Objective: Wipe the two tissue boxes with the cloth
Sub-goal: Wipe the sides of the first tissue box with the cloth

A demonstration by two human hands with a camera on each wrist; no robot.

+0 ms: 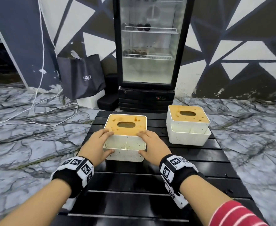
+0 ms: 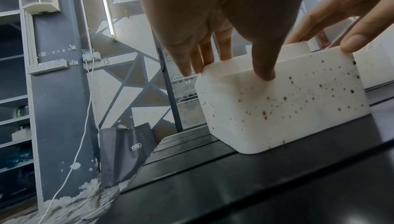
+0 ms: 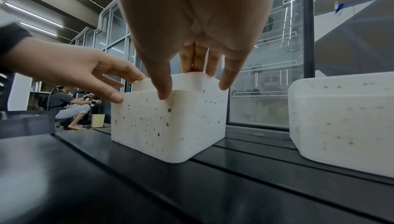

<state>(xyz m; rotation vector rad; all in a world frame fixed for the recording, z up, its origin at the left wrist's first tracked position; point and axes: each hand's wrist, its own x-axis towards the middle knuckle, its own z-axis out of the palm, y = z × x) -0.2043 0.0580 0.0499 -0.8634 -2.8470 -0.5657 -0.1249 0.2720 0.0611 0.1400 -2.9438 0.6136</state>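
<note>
From my seat the head view is bright and even; the table [image 1: 150, 185] shows glare streaks. Wrist views bow hard at the edges — ceiling strip lights [image 3: 32, 13] glow (near palms soft, shadowed).

A glass-door fridge [image 1: 148, 51] stands at top centre against a wall [image 1: 241, 46] painted with grey, white and brown triangles. The marbled grey floor [image 1: 20, 139] fills both sides of the frame, with a dark bag [image 1: 82, 75] and white cables [image 1: 41, 101] at upper left. The black slatted table [image 1: 150, 185] fills the lower centre.
</note>
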